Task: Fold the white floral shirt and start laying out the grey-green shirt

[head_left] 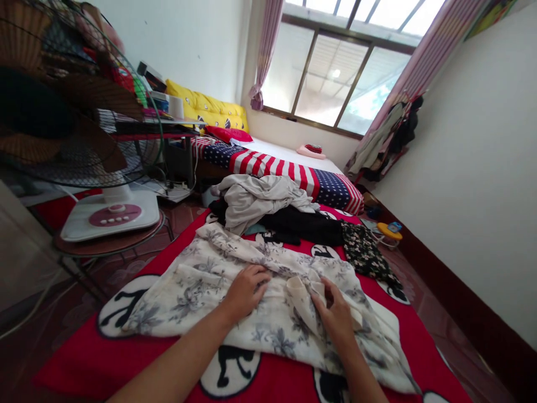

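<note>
A white garment with a grey floral print [188, 296] lies spread across a red bed cover [168, 358] with black-and-white round figures. My left hand [247, 291] rests on the middle of the garment, its fingers loosely curved and pressing on the cloth. At the right, my right hand [335, 313] has its thumb and fingers around a raised, folded part of the same garment, which looks like a cuff or collar. Beyond it lie a crumpled pale grey cloth [264, 198], a black garment [306, 224] and a dark floral cloth [369, 252].
A fan [113, 210] stands on a round stool [71, 246] at the left, near a cluttered desk [155, 131]. At the back, a second bed [272, 165] has a flag-patterned cover under the window. Clothes [390, 134] hang at the right wall, near a yellow stool [389, 230].
</note>
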A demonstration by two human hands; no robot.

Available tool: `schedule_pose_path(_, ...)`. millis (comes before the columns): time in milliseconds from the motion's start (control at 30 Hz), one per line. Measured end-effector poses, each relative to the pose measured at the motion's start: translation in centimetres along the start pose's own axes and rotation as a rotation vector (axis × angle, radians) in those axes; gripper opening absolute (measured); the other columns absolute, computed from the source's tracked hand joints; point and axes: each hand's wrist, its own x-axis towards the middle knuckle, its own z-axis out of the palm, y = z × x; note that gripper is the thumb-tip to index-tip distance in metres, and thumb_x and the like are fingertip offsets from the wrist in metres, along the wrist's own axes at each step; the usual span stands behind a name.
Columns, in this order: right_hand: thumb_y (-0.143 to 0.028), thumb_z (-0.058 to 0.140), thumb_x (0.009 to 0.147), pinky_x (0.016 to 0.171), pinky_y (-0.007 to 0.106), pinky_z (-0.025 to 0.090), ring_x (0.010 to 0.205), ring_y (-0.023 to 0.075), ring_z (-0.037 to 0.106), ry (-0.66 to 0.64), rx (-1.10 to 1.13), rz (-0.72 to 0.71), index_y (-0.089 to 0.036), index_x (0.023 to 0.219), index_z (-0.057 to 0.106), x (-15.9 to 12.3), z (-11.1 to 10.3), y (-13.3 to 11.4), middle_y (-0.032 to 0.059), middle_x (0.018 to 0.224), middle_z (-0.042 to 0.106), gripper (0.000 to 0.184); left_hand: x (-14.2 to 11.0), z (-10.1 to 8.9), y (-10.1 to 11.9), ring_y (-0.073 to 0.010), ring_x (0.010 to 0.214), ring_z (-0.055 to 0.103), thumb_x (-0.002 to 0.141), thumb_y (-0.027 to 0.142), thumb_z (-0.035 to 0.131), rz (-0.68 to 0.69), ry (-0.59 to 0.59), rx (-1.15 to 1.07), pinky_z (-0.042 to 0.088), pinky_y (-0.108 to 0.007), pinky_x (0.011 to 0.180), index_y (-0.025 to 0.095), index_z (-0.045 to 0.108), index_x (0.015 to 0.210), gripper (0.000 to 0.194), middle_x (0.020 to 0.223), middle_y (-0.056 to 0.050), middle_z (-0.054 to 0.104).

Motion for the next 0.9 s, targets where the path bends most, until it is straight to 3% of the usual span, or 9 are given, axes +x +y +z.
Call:
schedule_pose_path(133, -0.048, 0.058, 0.076, 0.076, 0.036, 0.051, 0.082, 0.0248, 0.064, 0.086, 0.059, 0.007, -0.018, 0.098, 0.068, -0.2, 0.4, 0.4, 0.0068, 0.089, 0.07, 0.038, -0.3, -0.1, 0.6, -0.0212, 0.103, 0.061, 0.081, 0.014, 0.057, -0.029, 0.03, -0.093, 0.047, -0.037, 0.095, 0.022, 0.071, 0.095, 0.022, 0.105, -0.006, 0.068)
schedule_pose_path(233, -0.047, 0.06, 0.076, 0.071, 0.034, 0.05, 0.075, 0.0229, 0.062, 0.095, 0.081, -0.025, -0.02, 0.088, 0.067, -0.3, 0.1, 0.5, 0.0041, 0.081, 0.068, 0.03, 0.1, -1.2, 0.8, -0.0171, 0.098, 0.064, 0.082, 0.012, 0.055, -0.049, 0.076, -0.163, 0.049, -0.03, 0.092, 0.021, 0.071, 0.096, 0.024, 0.101, -0.004, 0.07)
schedule_pose_path(367, -0.045, 0.061, 0.073, 0.077, 0.035, 0.049, 0.083, 0.0246, 0.063, 0.073, 0.097, -0.037, -0.021, 0.084, 0.065, -0.3, 0.1, 1.0, 0.005, 0.088, 0.069, 0.027, 3.0, -5.7, -1.1, -0.0168, 0.099, 0.064, 0.082, 0.015, 0.053, -0.195, 0.139, 0.059, 0.047, -0.027, 0.094, 0.021, 0.073, 0.092, 0.023, 0.099, -0.002, 0.073)
schedule_pose_path(500, -0.044, 0.06, 0.074, 0.08, 0.037, 0.047, 0.086, 0.0262, 0.063, 0.07, 0.093, -0.009, -0.021, 0.087, 0.065, -0.4, 0.4, 1.0, 0.0053, 0.089, 0.07, 0.027, 7.4, -11.1, -5.8, -0.029, 0.119, 0.054, 0.085, 0.02, 0.048, -0.42, 0.246, 0.24, 0.035, -0.044, 0.105, 0.016, 0.068, 0.109, 0.031, 0.118, -0.012, 0.067)
schedule_pose_path(600, -0.047, 0.058, 0.074, 0.077, 0.037, 0.047, 0.08, 0.0259, 0.063, 0.095, 0.08, -0.004, -0.023, 0.086, 0.066, -0.5, 0.5, 0.8, 0.0043, 0.084, 0.07, 0.028, 9.8, -13.4, -9.2, -0.0365, 0.117, 0.055, 0.074, 0.027, 0.066, -0.57, 0.174, 0.309, 0.037, -0.048, 0.101, 0.017, 0.069, 0.105, 0.032, 0.11, -0.013, 0.07)
schedule_pose_path(700, -0.049, 0.059, 0.074, 0.075, 0.037, 0.049, 0.078, 0.026, 0.064, 0.097, 0.068, 0.009, -0.023, 0.087, 0.067, -0.5, 0.5, 0.8, 0.0041, 0.082, 0.07, 0.031, 11.0, -13.8, -11.4, -0.0364, 0.108, 0.06, 0.058, 0.035, 0.082, -0.647, 0.049, 0.301, 0.042, -0.045, 0.095, 0.017, 0.07, 0.093, 0.041, 0.098, -0.01, 0.072)
schedule_pose_path(767, -0.05, 0.059, 0.073, 0.076, 0.038, 0.05, 0.08, 0.0262, 0.064, 0.089, 0.058, 0.019, -0.022, 0.093, 0.069, -0.4, 0.5, 0.9, 0.0049, 0.084, 0.071, 0.035, 11.1, -13.6, -12.2, -0.0297, 0.1, 0.063, 0.064, 0.038, 0.081, -0.657, -0.022, 0.264, 0.046, -0.043, 0.09, 0.016, 0.068, 0.094, 0.04, 0.096, -0.008, 0.07)
schedule_pose_path(867, -0.049, 0.06, 0.074, 0.079, 0.039, 0.051, 0.085, 0.0265, 0.066, 0.066, 0.042, 0.011, -0.021, 0.105, 0.068, -0.3, 0.4, 1.1, 0.0065, 0.092, 0.072, 0.043, 10.9, -13.3, -12.7, -0.018, 0.085, 0.064, 0.084, 0.038, 0.065, -0.631, -0.086, 0.179, 0.052, -0.037, 0.079, 0.013, 0.064, 0.094, 0.027, 0.093, -0.004, 0.067)
schedule_pose_path(900, -0.048, 0.06, 0.074, 0.081, 0.039, 0.051, 0.087, 0.0265, 0.066, 0.054, 0.037, 0.001, -0.021, 0.106, 0.069, -0.3, 0.3, 1.1, 0.0069, 0.094, 0.072, 0.043, 10.7, -13.4, -12.8, -0.0164, 0.079, 0.063, 0.084, 0.038, 0.065, -0.618, -0.093, 0.148, 0.052, -0.033, 0.074, 0.013, 0.065, 0.089, 0.026, 0.087, -0.002, 0.067)
